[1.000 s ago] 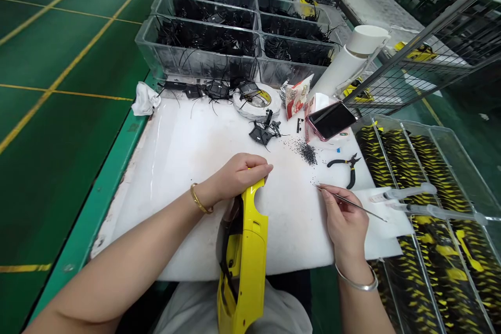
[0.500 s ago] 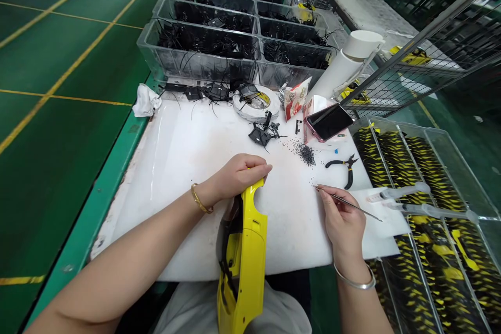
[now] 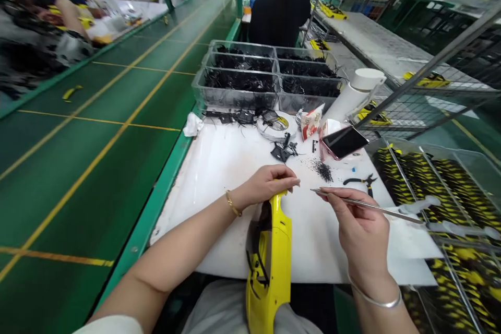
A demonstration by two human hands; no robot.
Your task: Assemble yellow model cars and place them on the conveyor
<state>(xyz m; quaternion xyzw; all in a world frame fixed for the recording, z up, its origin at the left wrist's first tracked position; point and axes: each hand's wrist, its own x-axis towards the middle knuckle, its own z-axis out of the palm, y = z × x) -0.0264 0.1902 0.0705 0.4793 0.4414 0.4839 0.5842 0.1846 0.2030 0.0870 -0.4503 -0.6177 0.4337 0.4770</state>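
Observation:
My left hand is closed over the far end of a yellow toy car body, which stands on its side and reaches back over my lap. To the right, my right hand pinches a thin metal tool like tweezers; its tip points left, a short gap from my left fingertips. Whether the tip carries anything is too small to tell. Beyond the hands lies a scattered pile of tiny black pieces. Black-handled cutting pliers rest right of it, and small black plastic parts to its left.
A clear divided bin full of black parts stands at the back. Along the right are a phone, a white bottle, syringes and a tray of black-and-yellow parts. A person sits beyond the bin.
My view has swung up and left, bringing the person and the far bench into sight. The right hand has lifted the tool from near the black pieces toward my left hand, which keeps its hold.

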